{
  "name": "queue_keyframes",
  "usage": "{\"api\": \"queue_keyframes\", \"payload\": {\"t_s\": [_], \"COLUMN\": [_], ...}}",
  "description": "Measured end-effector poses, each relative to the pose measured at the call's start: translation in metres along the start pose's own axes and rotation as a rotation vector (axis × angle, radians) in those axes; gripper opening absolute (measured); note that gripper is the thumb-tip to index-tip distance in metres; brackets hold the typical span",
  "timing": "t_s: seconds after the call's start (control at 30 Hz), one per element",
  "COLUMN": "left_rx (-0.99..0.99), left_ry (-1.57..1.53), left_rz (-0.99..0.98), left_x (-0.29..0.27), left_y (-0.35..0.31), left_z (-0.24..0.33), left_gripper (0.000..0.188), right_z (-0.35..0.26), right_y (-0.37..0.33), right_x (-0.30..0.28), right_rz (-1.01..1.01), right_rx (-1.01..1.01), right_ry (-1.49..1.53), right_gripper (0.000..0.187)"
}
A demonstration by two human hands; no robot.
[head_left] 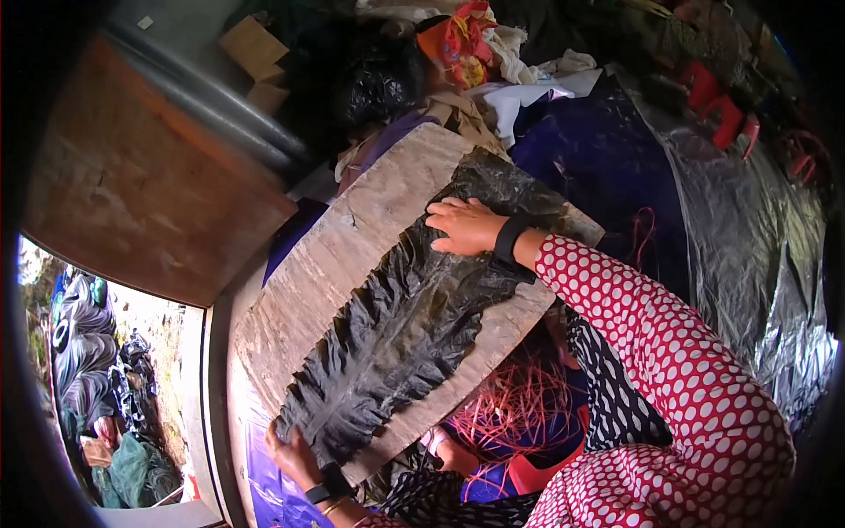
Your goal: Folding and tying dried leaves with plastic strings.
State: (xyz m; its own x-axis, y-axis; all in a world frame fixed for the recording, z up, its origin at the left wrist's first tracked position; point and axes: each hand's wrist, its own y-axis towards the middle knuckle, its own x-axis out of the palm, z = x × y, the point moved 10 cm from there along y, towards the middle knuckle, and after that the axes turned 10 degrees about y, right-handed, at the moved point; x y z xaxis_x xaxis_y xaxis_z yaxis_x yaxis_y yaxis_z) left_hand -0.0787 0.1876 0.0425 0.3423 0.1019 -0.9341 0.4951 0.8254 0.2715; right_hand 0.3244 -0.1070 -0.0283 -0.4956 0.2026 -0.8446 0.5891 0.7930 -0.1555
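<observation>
On a wooden board [330, 242], the left hand [295, 459] is touching a ruffled sheet [378, 352] by the near edge, the right hand [466, 227] toward the far edge.

Scuffed brown panel [141, 176], left. Bright doorway [169, 343] beneath, pale frame [194, 387], daylight outside. Grey metal pipe [207, 104], upper left. Dark blue sheet [603, 145], right of centre. Crumpled translucent plastic sheeting [739, 238], far right. Interior dim toward top.

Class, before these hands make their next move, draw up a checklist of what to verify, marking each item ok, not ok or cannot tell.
1. Dark ruffled sheet lying on the wooden board: ok.
2. Right hand resting on the sheet's upper part: ok.
3. Left hand at its lower end: ok.
4. Sheet's edges flat: not ok, ruffled.
5. Sheet's underside clean: cannot tell, hidden.
</observation>
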Motion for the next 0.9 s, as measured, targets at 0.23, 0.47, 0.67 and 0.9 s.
{"api": "queue_keyframes", "payload": {"t_s": [0.23, 0.47, 0.67, 0.9], "left_rx": [0.264, 0.208, 0.213, 0.194], "left_ry": [-0.050, 0.043, 0.042, 0.077], "left_rz": [-0.206, -0.387, -0.409, -0.451], "left_x": [0.035, 0.056, 0.062, 0.062], "left_y": [-0.015, -0.022, -0.016, -0.009], "left_z": [0.096, 0.095, 0.093, 0.090], "left_gripper": [0.041, 0.061, 0.062, 0.057], "right_z": [0.041, 0.034, 0.071, 0.107], "right_y": [0.006, -0.003, -0.012, -0.056], "right_x": [-0.046, -0.028, -0.071, -0.064], "right_rz": [0.394, 0.318, 0.453, 0.283], "right_rx": [0.053, -0.056, -0.006, 0.009], "right_ry": [0.111, -0.022, 0.195, 0.067], "right_gripper": [0.037, 0.038, 0.040, 0.040]}}
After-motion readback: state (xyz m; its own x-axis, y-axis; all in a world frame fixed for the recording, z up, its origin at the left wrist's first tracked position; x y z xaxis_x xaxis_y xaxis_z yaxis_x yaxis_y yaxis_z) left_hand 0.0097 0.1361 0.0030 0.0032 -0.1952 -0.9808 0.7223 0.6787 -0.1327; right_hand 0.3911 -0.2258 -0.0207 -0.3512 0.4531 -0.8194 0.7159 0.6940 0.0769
